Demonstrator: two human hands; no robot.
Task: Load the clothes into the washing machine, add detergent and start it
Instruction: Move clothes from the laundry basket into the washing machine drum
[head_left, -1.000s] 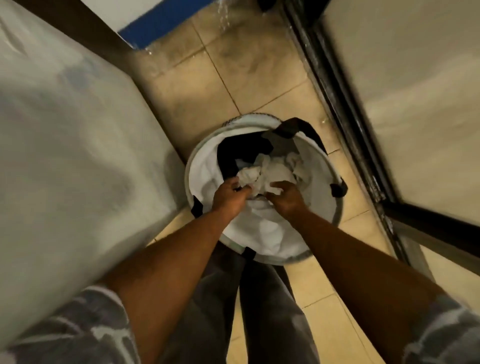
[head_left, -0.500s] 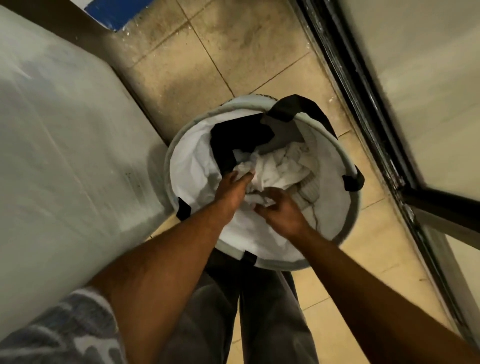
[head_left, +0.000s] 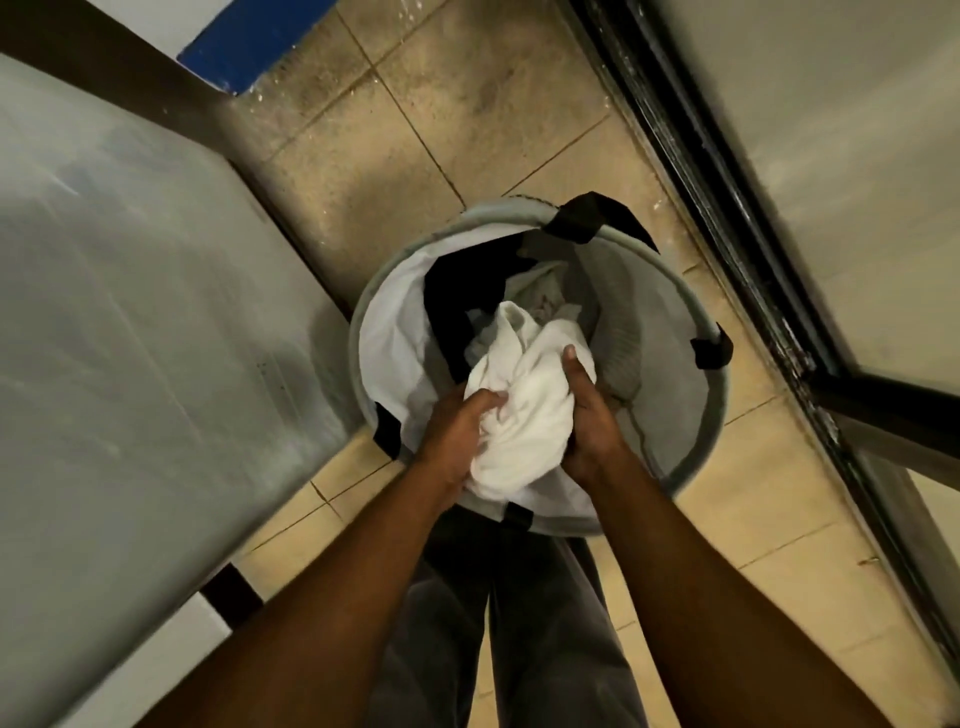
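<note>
A round grey laundry basket (head_left: 711, 415) with black handles stands on the tiled floor in front of my legs. Over its near half I hold a bunched white cloth (head_left: 524, 410) between both hands. My left hand (head_left: 457, 431) grips its left side with curled fingers, and my right hand (head_left: 589, 415) clasps its right side, thumb up along the fabric. Deeper in the basket lie a black garment (head_left: 457, 306) and pale grey clothes (head_left: 618, 332). The big grey-white surface at my left (head_left: 130, 322) looks like the washing machine's top; no lid or controls show.
Beige floor tiles (head_left: 441, 104) run past the basket. A dark metal door frame (head_left: 727, 218) with a pale panel runs down the right side, close to the basket. A blue strip (head_left: 260, 47) marks the wall at the far end.
Both hands have gathered the loose white cloth into a bundle and lifted it up toward the basket's near rim. The view has swung a little to the left.
</note>
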